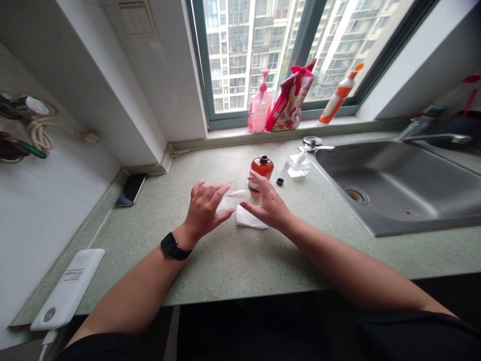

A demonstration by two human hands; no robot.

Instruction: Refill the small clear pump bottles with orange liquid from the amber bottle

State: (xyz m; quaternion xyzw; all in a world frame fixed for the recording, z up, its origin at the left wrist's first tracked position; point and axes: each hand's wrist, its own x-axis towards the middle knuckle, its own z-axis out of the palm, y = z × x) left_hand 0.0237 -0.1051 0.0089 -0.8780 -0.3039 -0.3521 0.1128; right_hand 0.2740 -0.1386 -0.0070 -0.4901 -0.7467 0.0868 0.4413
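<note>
My left hand is over the counter, its fingers apart from the thumb. A clear see-through container with a ribbed neck-like part lies between my two hands; whether my fingers touch it I cannot tell. My right hand is spread above a folded white tissue, thumb and fingers apart. Just behind it stands an amber bottle with an uncovered mouth, partly hidden by my fingers. A small black cap sits on the counter beside that bottle.
A clear pump bottle stands by the steel sink at right. On the sill are a pink pump bottle, a red bag and an orange-white bottle. A phone and a white power bank lie left.
</note>
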